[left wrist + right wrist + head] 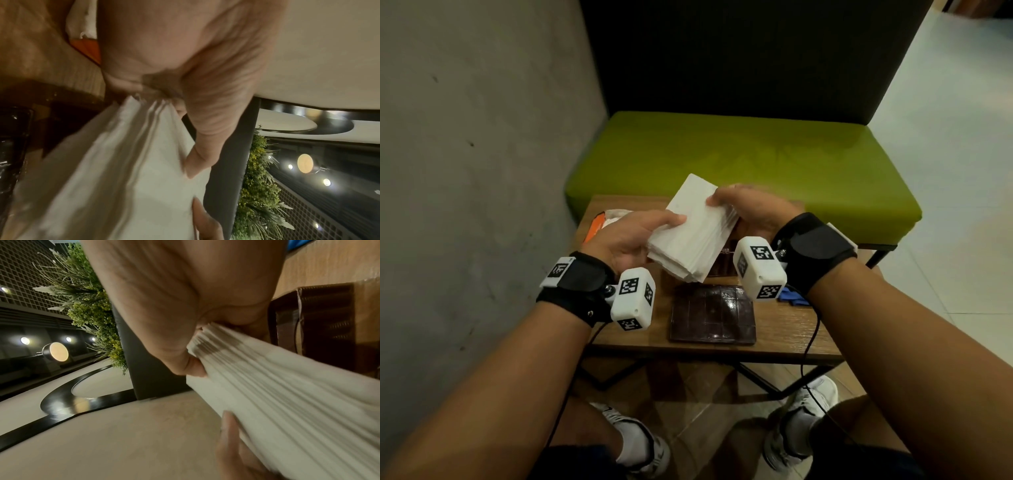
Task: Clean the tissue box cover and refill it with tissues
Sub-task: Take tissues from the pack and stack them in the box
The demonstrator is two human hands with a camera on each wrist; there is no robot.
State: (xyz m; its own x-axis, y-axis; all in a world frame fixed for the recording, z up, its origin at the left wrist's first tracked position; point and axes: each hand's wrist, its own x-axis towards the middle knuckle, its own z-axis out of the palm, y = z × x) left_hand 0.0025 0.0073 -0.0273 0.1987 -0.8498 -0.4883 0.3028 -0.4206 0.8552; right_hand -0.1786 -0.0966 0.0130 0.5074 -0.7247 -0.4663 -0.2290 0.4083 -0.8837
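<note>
A thick white stack of tissues [693, 228] hangs tilted above the small wooden table [784, 329], held from both sides. My left hand [640, 233] grips its left edge, thumb on top. My right hand [746, 209] grips the far right edge. The same tissue stack [115, 170] fills the left wrist view, with my thumb [197, 162] pressed on it. In the right wrist view the stack [287, 394] shows its layered side. A dark brown flat lid of the tissue box cover [713, 314] lies on the table in front. The cover's open body [722, 265] stands partly hidden behind the stack.
An orange and white tissue wrapper [602, 221] lies at the table's far left. A blue cloth [792, 296] sits at the right, under my right wrist. A green bench [756, 154] stands behind the table, a grey wall [465, 171] at the left.
</note>
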